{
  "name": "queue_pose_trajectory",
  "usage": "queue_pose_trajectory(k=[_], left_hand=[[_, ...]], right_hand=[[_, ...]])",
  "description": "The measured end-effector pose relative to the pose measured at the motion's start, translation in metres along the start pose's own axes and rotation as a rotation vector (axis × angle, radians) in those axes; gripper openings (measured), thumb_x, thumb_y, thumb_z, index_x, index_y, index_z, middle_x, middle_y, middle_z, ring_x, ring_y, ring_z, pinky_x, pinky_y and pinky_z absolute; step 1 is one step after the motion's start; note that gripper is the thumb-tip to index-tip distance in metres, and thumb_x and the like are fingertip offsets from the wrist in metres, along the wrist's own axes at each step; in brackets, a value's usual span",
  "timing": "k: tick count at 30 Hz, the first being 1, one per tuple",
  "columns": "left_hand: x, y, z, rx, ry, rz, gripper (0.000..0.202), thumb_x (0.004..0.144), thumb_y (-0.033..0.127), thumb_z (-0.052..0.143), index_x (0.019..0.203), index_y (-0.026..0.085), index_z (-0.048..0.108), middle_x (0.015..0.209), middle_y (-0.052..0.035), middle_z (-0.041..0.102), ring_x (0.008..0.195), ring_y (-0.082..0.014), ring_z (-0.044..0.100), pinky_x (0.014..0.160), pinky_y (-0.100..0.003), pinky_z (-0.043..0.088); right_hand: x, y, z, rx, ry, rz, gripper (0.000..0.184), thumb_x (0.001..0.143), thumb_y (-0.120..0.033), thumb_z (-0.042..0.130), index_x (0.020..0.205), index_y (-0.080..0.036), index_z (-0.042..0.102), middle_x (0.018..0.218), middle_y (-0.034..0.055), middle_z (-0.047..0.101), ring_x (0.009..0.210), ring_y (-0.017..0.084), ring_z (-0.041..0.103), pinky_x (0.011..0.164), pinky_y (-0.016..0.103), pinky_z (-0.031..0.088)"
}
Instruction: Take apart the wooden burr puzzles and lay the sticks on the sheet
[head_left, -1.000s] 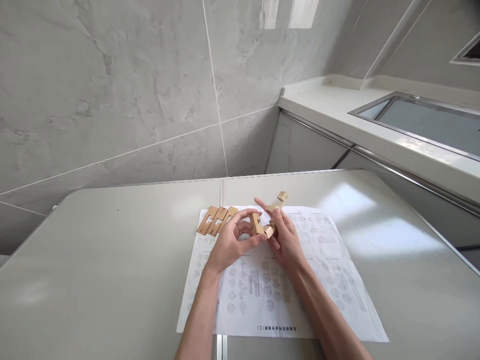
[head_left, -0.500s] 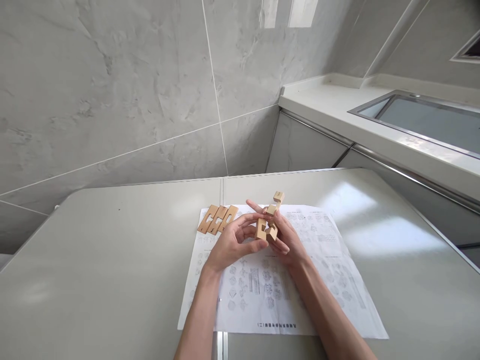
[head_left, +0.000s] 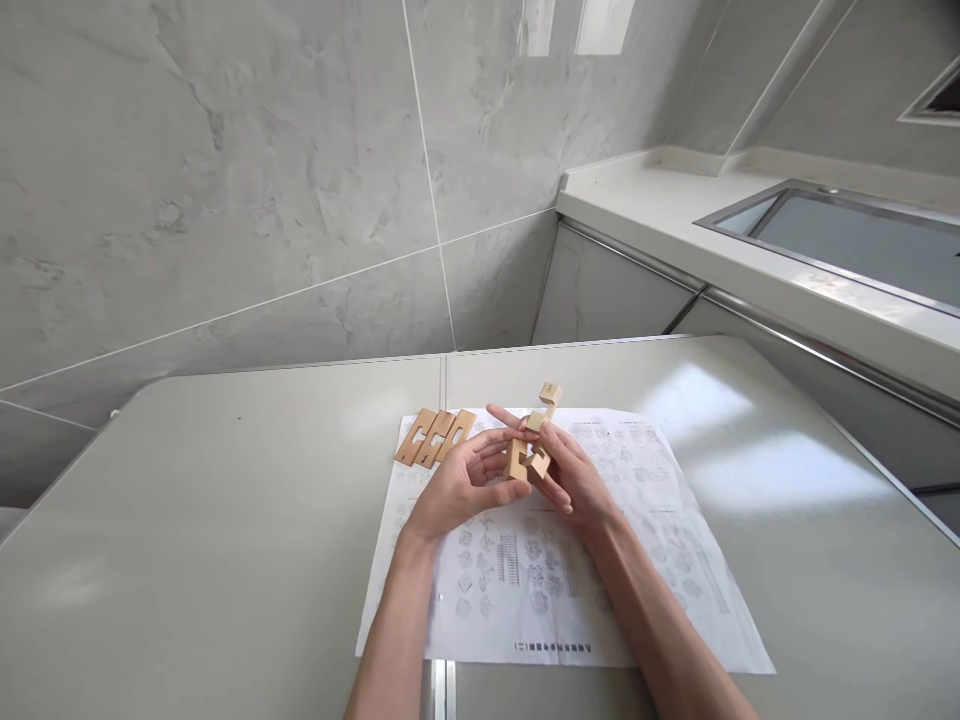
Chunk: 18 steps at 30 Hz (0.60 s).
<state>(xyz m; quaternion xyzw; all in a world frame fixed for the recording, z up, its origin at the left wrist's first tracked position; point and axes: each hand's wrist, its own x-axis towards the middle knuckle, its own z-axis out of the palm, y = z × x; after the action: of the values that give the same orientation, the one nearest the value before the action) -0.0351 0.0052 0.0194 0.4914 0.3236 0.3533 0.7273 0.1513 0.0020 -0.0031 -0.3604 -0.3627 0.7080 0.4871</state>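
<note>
My left hand [head_left: 469, 477] is closed on a notched wooden puzzle piece [head_left: 515, 461], its thumb along the near end. My right hand [head_left: 576, 470] grips other notched wooden pieces; a pale block [head_left: 550, 392] with a mark on its end sticks up above the fingers. The lower wooden piece [head_left: 537, 463] meets the left hand's piece at the notch, where fingers partly hide the joint. Both hands are over a printed diagram sheet [head_left: 555, 625]. To their left lie three flat wooden pieces [head_left: 436, 438] with cut-outs and dark numerals, side by side.
The sheet lies on a glossy pale table [head_left: 225, 540] with a seam down its middle. Behind stands a grey tiled wall [head_left: 262, 180]. A white counter [head_left: 637, 200] with a metal-framed sink or panel [head_left: 847, 235] is at the right.
Both hands and the held pieces have shifted slightly left. The right hand's lower piece now sits closer to the left hand's piece. The flat pieces stay put.
</note>
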Motion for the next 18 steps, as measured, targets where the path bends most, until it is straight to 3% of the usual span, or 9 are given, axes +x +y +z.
queue_pose_trajectory(k=[4, 7, 11, 18], left_hand=[[-0.002, 0.001, -0.002, 0.006, -0.020, -0.023, 0.062, 0.082, 0.034, 0.095, 0.139, 0.025, 0.071, 0.137, -0.0156, 0.074, 0.136, -0.0363, 0.067, 0.116, -0.050, 0.050], [-0.003, 0.003, -0.003, 0.019, -0.042, -0.036, 0.062, 0.081, 0.034, 0.095, 0.137, 0.024, 0.070, 0.138, -0.0160, 0.073, 0.136, -0.0370, 0.067, 0.112, -0.049, 0.052], [-0.003, 0.003, -0.004, 0.044, -0.068, -0.033, 0.062, 0.081, 0.035, 0.095, 0.136, 0.023, 0.069, 0.120, -0.0145, 0.079, 0.127, -0.0357, 0.072, 0.108, -0.048, 0.053], [-0.003, 0.005, -0.003, 0.043, -0.073, -0.065, 0.062, 0.082, 0.036, 0.095, 0.136, 0.021, 0.068, 0.115, -0.0145, 0.081, 0.123, -0.0344, 0.073, 0.106, -0.046, 0.052]], right_hand=[[0.001, 0.004, -0.004, -0.002, 0.003, 0.017, 0.062, 0.097, -0.073, 0.064, 0.128, -0.021, 0.079, 0.061, 0.0057, 0.075, 0.031, 0.008, 0.028, 0.039, 0.029, 0.036], [0.002, 0.007, -0.007, 0.004, -0.018, 0.030, 0.063, 0.095, -0.075, 0.067, 0.126, -0.021, 0.078, 0.055, 0.0024, 0.069, 0.031, 0.008, 0.028, 0.037, 0.027, 0.028], [0.003, 0.010, -0.009, 0.015, -0.036, 0.048, 0.063, 0.094, -0.075, 0.068, 0.124, -0.020, 0.076, 0.047, -0.0038, 0.059, 0.031, 0.007, 0.025, 0.038, 0.025, 0.018], [0.001, 0.007, -0.010, 0.023, -0.083, 0.059, 0.061, 0.097, -0.071, 0.068, 0.127, -0.019, 0.077, 0.056, 0.0001, 0.066, 0.032, 0.006, 0.028, 0.037, 0.025, 0.018]])
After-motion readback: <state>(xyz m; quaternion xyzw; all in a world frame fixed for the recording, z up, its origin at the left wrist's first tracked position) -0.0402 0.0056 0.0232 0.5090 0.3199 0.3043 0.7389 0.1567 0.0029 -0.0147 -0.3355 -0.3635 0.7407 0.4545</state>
